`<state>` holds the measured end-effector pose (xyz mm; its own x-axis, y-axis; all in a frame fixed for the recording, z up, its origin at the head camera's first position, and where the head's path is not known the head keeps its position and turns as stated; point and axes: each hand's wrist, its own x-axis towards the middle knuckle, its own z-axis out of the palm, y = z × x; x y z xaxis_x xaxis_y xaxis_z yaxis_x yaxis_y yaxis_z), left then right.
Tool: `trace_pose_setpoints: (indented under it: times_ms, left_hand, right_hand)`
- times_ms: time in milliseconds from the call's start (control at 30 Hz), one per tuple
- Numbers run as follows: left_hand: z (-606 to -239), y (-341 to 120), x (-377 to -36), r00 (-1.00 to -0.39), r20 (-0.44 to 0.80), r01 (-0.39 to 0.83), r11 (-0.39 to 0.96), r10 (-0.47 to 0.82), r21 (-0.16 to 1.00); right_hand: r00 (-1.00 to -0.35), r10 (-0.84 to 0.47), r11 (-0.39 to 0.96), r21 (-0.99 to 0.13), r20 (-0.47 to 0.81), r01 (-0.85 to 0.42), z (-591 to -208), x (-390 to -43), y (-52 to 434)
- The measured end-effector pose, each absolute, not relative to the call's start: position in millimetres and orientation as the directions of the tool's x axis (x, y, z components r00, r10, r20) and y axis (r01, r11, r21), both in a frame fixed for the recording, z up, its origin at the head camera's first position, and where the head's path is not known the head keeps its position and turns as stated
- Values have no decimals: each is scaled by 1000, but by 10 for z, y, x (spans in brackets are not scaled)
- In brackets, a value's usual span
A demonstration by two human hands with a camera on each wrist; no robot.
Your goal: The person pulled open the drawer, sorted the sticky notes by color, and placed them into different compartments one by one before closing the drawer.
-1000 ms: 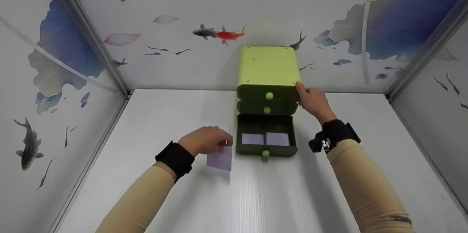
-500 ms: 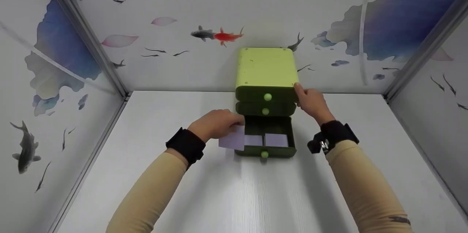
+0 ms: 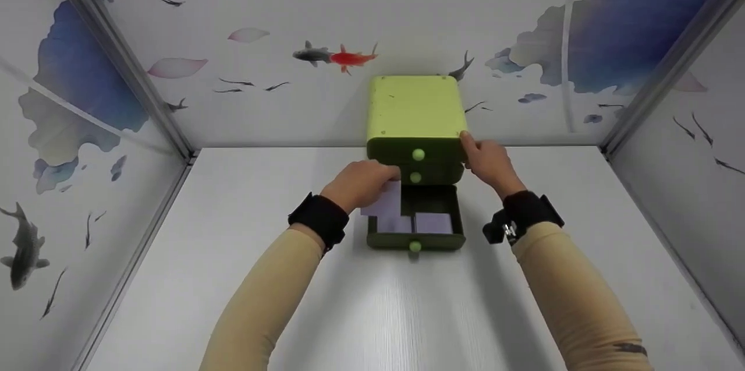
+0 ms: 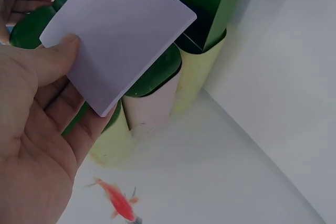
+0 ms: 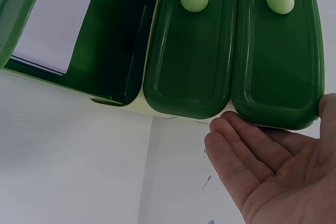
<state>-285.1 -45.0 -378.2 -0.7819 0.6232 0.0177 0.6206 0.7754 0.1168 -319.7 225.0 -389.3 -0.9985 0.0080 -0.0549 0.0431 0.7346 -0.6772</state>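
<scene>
A small green three-drawer cabinet [image 3: 416, 106] stands against the back wall. Its bottom drawer [image 3: 415, 240] is pulled out and holds two pale lilac cards [image 3: 433, 223]. My left hand [image 3: 364, 182] pinches another lilac card [image 3: 384, 203] [image 4: 118, 35] between thumb and fingers, just above the open drawer's left side. My right hand [image 3: 486, 161] rests with straight fingers [image 5: 247, 156] against the cabinet's right side, its thumb on the top front corner. The two upper drawers [image 5: 231, 51] are closed.
The white table [image 3: 372, 301] is walled on three sides by panels painted with fish and petals [image 3: 334, 57]. Metal corner posts [image 3: 116, 56] stand at the back left and back right.
My left hand has lifted the lilac card off the table and carried it rightward and back, to above the open drawer. The right hand has stayed on the cabinet.
</scene>
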Motion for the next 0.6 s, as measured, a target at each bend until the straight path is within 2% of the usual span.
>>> trace_pose_setpoints:
  times_ms: [233, 600]
  left_hand:
    - [-3962, -227, -2936, -791, 36, 612, 788, 611, 69]
    - [-4334, -95, -3039, -845, -41, 515, 832, 533, 207]
  right_hand:
    - [-999, 17, 720, -693, -39, 40, -3897, -3203, 2241]
    - [-998, 33, 695, -717, -46, 56, -3907, -3189, 2240]
